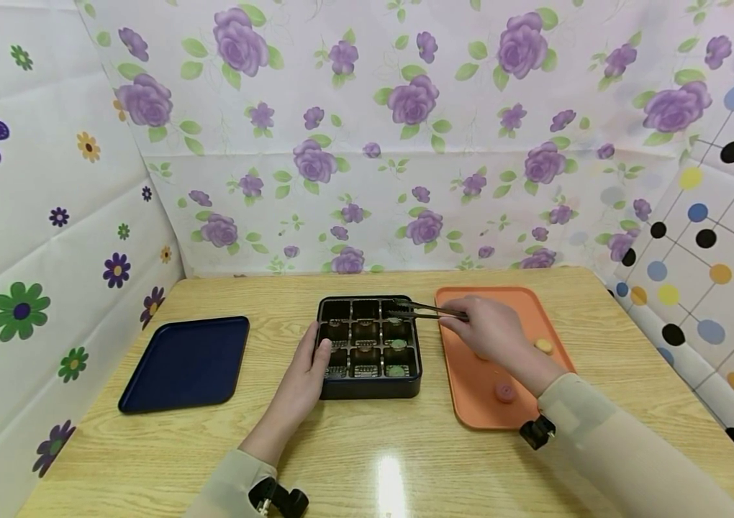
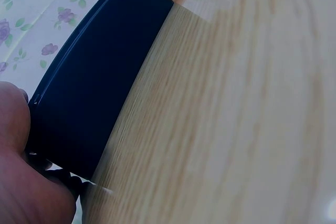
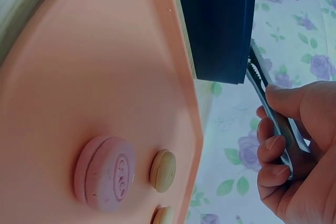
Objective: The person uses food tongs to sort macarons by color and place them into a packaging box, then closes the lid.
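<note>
Left hand [image 1: 303,374] grips box [image 1: 370,389] at its left side, likely steadying it; right hand [image 1: 486,327] clamps tongs [image 1: 447,312], tips at far-right compartment [image 1: 387,308], presumably for reach.

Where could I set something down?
The dark-blue rectangular tray is bare; so is the pale wooden tabletop between it, the black compartmented box and the left hand. Crowded: the orange rectangular tray, holding round pastel pieces, the right hand above.

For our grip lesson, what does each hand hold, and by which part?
The right hand holds tongs by the handle; the left hand, the box by its left side.
</note>
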Tool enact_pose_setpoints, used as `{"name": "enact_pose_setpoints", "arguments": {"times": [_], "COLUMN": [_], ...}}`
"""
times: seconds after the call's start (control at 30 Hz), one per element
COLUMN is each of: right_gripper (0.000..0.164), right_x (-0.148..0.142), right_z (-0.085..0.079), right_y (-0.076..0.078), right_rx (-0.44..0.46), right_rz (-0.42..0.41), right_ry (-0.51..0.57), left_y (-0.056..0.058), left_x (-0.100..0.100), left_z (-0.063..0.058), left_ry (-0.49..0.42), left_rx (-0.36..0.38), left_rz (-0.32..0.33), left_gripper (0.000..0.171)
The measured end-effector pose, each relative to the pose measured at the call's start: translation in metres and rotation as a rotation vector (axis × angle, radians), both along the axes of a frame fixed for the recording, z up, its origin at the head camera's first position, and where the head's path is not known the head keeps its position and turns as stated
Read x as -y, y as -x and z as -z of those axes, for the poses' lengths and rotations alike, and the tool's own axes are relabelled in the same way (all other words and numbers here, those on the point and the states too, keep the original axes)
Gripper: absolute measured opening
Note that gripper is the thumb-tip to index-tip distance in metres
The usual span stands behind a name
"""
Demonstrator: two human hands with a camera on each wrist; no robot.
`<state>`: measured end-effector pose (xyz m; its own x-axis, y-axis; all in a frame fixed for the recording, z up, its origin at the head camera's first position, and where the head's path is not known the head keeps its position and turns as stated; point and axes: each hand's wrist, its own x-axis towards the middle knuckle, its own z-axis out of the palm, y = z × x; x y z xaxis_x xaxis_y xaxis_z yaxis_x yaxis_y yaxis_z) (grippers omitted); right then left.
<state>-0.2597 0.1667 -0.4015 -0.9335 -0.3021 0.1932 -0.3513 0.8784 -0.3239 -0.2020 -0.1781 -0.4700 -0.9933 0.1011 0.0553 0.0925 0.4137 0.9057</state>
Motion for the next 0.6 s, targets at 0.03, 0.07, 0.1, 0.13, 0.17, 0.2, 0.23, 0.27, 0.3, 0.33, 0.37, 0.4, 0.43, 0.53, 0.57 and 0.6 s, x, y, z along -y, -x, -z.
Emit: {"name": "enact_pose_setpoints", "arguments": {"times": [0.03,0.07,0.1,0.13,0.17,0.2,0.23,0.27,0.3,0.33,0.37,0.4,0.43,0.53,0.57,0.6], "right_gripper": [0.032,0.033,0.034,0.034,0.035,0.035,0.036,0.036,0.037,0.037,0.037,0.037,0.037,0.038,0.037,0.038], "right_x": [-0.0001,-0.0003,-0.0005,-0.0007,-0.0008,-0.0010,-0.0016,-0.0018,-0.0021,-0.0026,-0.0031,-0.0036,-0.0043,-0.0059,-0.0064,-0.0069], "right_z": [0.0003,0.0005,0.0007,0.0009,0.0008,0.0006,0.0006,0.0003,0.0002,0.0001,-0.0001,0.0003,0.0004,0.0008,0.0008,0.0006], "right_y": [-0.0002,-0.0005,-0.0008,-0.0011,-0.0014,-0.0017,-0.0018,-0.0021,-0.0022,-0.0023,-0.0026,-0.0027,-0.0032,-0.0051,-0.0062,-0.0074], "right_rx": [0.003,0.004,0.007,0.010,0.013,0.016,0.020,0.021,0.022,0.023,0.021,0.017,0.014,-0.005,-0.014,-0.019], "right_rz": [0.002,0.005,0.005,0.009,0.011,0.013,0.013,0.013,0.013,0.014,0.013,0.010,0.010,0.008,0.008,0.008], "right_ry": [0.001,0.002,0.003,0.004,0.006,0.007,0.009,0.008,0.009,0.011,0.010,0.010,0.013,0.019,0.020,0.027], "left_y": [-0.0002,-0.0004,-0.0004,-0.0004,-0.0005,-0.0004,-0.0001,0.0000,0.0002,0.0003,0.0004,0.0006,0.0011,0.0008,0.0008,0.0004], "left_x": [-0.0001,-0.0001,0.0000,0.0001,0.0001,0.0001,0.0003,0.0003,0.0003,0.0003,0.0002,0.0002,0.0005,0.0004,0.0004,0.0003], "left_z": [0.0000,0.0003,0.0004,0.0007,0.0007,0.0009,0.0012,0.0012,0.0011,0.0009,0.0007,0.0006,0.0010,0.0002,0.0001,-0.0002], "left_ry": [-0.002,-0.004,-0.005,-0.006,-0.005,-0.004,-0.003,-0.002,0.001,0.002,0.004,0.003,0.005,0.001,0.001,-0.002], "left_rx": [0.006,0.004,0.007,0.007,0.008,0.009,0.005,0.002,0.003,-0.001,-0.002,-0.001,0.004,0.014,0.020,0.022], "left_rz": [-0.001,0.000,-0.001,-0.001,-0.004,-0.005,-0.005,-0.005,-0.006,-0.007,-0.007,-0.004,-0.001,0.005,0.007,0.007], "left_gripper": [0.074,0.074,0.075,0.076,0.078,0.079,0.081,0.083,0.084,0.085,0.086,0.086,0.086,0.087,0.087,0.087]}}
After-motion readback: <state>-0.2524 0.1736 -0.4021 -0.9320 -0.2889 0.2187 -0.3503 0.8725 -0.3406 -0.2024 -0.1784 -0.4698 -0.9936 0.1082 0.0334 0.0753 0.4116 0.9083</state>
